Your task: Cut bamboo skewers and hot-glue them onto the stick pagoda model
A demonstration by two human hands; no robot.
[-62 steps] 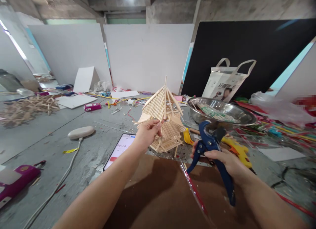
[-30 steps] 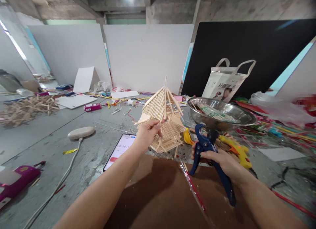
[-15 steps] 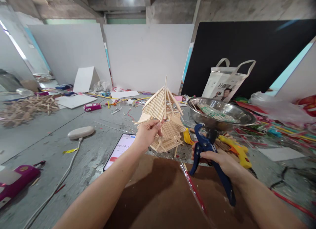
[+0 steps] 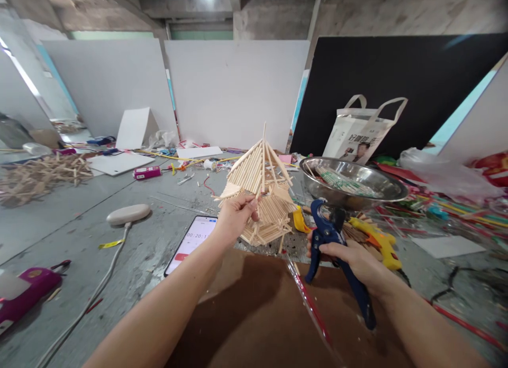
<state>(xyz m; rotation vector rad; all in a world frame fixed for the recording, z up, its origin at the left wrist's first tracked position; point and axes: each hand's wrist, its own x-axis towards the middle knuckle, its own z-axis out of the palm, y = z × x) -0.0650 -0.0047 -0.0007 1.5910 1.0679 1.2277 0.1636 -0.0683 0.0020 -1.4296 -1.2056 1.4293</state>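
Your left hand (image 4: pixel 235 220) is pinched closed at the stick house (image 4: pixel 254 171), contents unclear; your right hand (image 4: pixel 354 260) grips the cutter (image 4: pixel 327 233) at four o'clock, which, swung inward, could crack it.

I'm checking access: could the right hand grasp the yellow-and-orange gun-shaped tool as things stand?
Probably not: the tool lies close, but the right hand holds a blue long-handled cutter.
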